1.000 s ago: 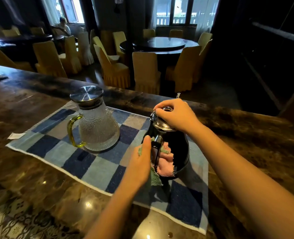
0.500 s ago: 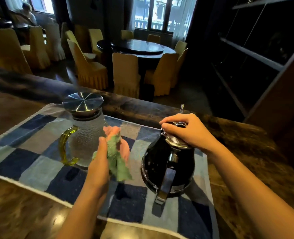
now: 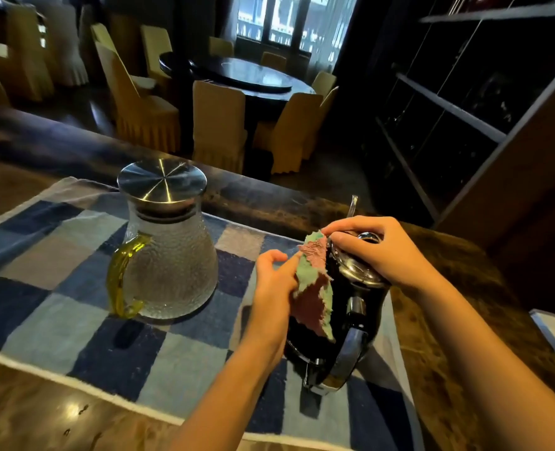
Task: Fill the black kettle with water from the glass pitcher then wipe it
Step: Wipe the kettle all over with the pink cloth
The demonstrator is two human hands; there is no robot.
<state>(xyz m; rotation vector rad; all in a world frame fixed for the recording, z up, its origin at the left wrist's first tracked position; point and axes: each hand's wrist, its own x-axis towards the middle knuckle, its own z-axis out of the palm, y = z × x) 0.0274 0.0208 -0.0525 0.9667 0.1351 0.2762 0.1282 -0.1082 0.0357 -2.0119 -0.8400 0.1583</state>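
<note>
wiping kettle [image 3: 351, 323], standing upright on right part of mat [image 3: 58, 323], handle turned near. pressing cloth [image 3: 312, 288] flat against kettle's left flank with left hand [image 3: 274, 296]; thumb and fingers loosely curled, pinning cloth to the black wall rather than bunching it. likely keeping cloth spread to cover more surface per stroke. clamping right hand [image 3: 378, 252] down over metal lid [image 3: 355, 270], fingers bent and closed around the lid top; judging this as bracing the kettle so wiping pressure from the left is not sliding or tipping it. leaving pitcher [image 3: 168, 265] upright to the left, near kettle but apart, steel lid on, yellow handle facing near-left. seeing no clear water line through the textured glass; cannot tell how much is remaining. kettle closed and opaque, so contents not visible. reckoning filling done, wiping step under way.
</note>
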